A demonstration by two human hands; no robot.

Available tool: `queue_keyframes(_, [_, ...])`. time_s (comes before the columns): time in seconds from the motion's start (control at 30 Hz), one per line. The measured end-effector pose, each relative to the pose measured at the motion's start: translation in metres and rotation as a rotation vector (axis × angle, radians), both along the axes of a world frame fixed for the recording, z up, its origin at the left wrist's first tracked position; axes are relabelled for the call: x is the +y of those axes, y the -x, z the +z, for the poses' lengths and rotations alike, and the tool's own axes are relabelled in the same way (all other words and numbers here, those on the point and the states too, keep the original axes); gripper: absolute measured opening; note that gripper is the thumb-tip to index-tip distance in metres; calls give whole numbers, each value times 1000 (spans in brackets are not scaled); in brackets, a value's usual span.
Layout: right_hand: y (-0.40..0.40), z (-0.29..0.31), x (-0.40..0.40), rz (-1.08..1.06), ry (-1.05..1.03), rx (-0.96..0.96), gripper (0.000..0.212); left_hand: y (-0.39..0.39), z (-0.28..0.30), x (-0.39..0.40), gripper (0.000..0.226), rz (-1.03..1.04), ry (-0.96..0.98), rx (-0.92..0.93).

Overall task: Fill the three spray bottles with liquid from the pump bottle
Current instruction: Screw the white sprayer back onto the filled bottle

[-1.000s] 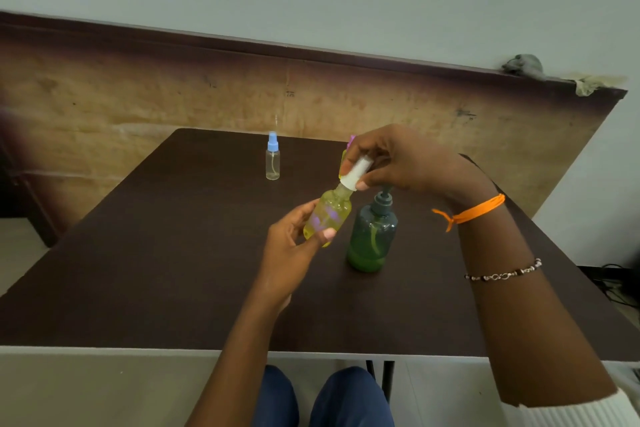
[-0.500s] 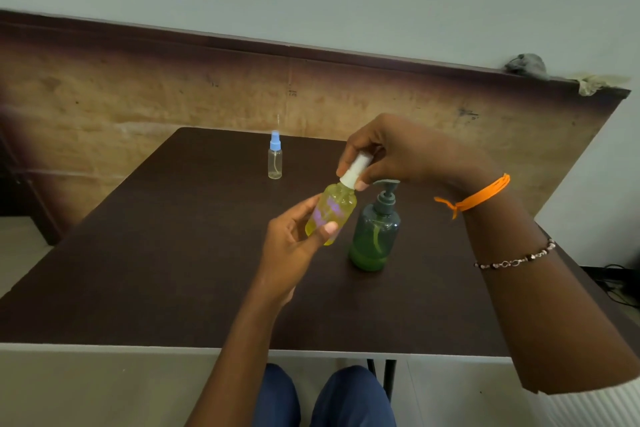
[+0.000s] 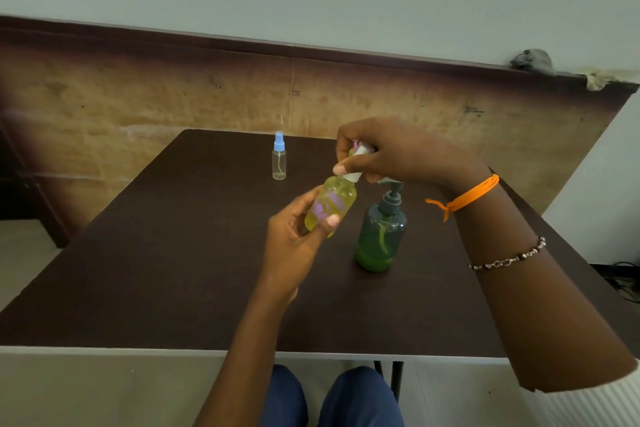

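My left hand (image 3: 298, 239) holds a yellow spray bottle (image 3: 331, 206) with a purple label, tilted, above the dark table (image 3: 173, 270). My right hand (image 3: 391, 152) pinches the bottle's white spray cap (image 3: 356, 174) at the neck. Just right of it stands the dark green pump bottle (image 3: 381, 236), with green liquid in its lower part. A small clear spray bottle (image 3: 279, 159) with a blue cap stands upright near the table's far edge. A pink tip of another bottle (image 3: 355, 142) peeks out behind my right hand; the rest is hidden.
A wooden board (image 3: 138, 107) runs behind the table against the wall. Grey rags (image 3: 533, 61) lie on its top right end. Cables (image 3: 623, 281) lie on the floor at the right. My knees (image 3: 332, 399) show below the table's near edge.
My right hand has shifted its grip around the white cap, now covering more of it. The yellow bottle has stayed in my left hand at about the same place.
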State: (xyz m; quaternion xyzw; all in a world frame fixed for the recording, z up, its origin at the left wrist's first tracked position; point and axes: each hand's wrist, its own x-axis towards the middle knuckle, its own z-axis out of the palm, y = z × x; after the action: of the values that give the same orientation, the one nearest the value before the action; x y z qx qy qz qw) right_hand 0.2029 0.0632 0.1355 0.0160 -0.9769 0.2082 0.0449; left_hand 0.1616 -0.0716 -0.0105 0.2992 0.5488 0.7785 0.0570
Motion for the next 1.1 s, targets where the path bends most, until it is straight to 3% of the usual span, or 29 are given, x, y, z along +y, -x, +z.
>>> queue_keyframes(0.17, [-1,11,2,2,42,-160,16,-1,0,0,42,14,-10,-2])
queue_keyframes(0.3, [5,8,-6,-121,-126,-115,40,-3,2,-1,42,36,-21,27])
queue_keyframes(0.43, [6,5,-6,-57,-151,-5,26,0,2,-1,41,29,-25,-6])
queue_keyframes(0.53, [4,7,2,101,-30,-57,25,2,3,-2,40,25,-56,-37])
queue_keyframes(0.63, [6,9,2,59,21,-88,11,0,5,-4,41,29,-52,-21])
queue_keyframes(0.77, [12,8,-1,-68,-195,-78,34,-5,5,-2,41,50,-37,-5])
queue_keyframes(0.87, [9,6,3,-5,15,-40,22,-4,6,-2,34,-33,-64,-69])
queue_keyframes(1.0, [3,-5,3,129,440,-31,18,3,7,-12,56,-320,-199,-292])
queue_keyframes(1.1, [6,-18,-2,44,540,24,23,3,11,-15,54,-215,-153,-261])
